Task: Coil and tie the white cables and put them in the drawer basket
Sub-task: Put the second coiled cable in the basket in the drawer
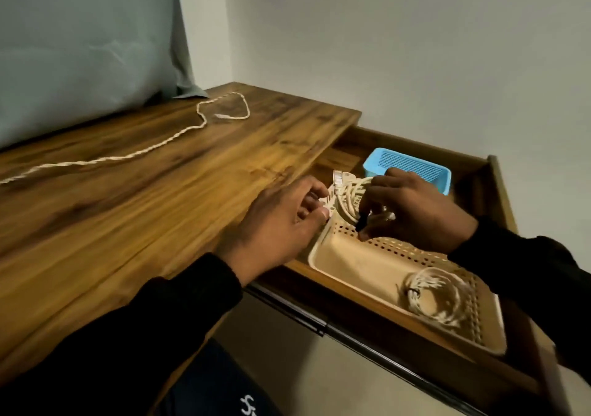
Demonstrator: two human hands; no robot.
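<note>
Sitting at the far end of the beige drawer basket [335, 257], the coiled white cable [348, 196] is just under and between both hands, w/ its loops running from the basket floor up toward the far rim. The right hand [412, 211] is on top of it, fingers curled down round the near side of the coil and, I think, pinching a small dark thing at the tips; what it is, cannot tell. The left hand [278, 223] is just beside the coil on its left, at the basket's far corner, fingers loosely bent; whether it holds the rim or only touches it is not clear.

Nearer to the person than both hands, a second coil [431, 294] lies already in the basket. Beyond the right hand stands a blue basket [412, 166]. Far to the left of the hands, on the table [160, 172], one long uncoiled cable [105, 159] stretches away from them, approx. left to right, ending in a loose loop. The left hand is nearer to it, so prob. it reaches there next.
</note>
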